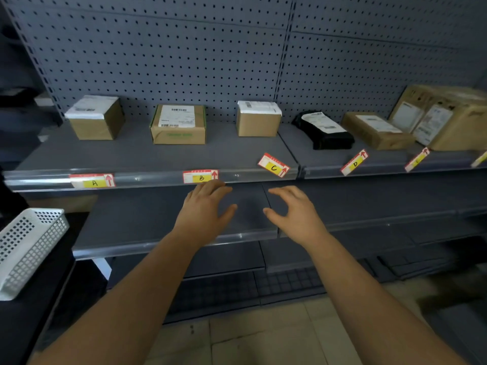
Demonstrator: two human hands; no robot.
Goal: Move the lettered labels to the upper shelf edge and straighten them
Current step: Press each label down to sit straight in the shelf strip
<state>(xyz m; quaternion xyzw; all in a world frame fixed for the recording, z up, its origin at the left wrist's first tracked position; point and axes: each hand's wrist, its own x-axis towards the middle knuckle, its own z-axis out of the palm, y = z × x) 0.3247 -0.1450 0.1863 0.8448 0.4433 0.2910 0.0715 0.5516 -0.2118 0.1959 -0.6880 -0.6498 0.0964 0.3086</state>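
Red, white and yellow lettered labels sit along the upper shelf edge [147, 177]. Label A [92, 180] and label B [200, 176] lie level in the clear strip. Label C [274, 165] is tilted, as are label D [354, 162] and another label [417, 159] farther right. A further one [480, 159] is cut off by the frame edge. My left hand [207, 206] hovers just below label B, fingers spread, holding nothing. My right hand [292, 209] is beside it over the lower shelf, fingers curled apart and empty.
Several parcels stand on the upper shelf: cardboard boxes [96, 118], [178, 124], [258, 119], a black bag [324, 130], and larger cartons [448, 117] at the right. A white perforated basket [26, 246] sits at the left. Pegboard [184, 48] backs the shelves.
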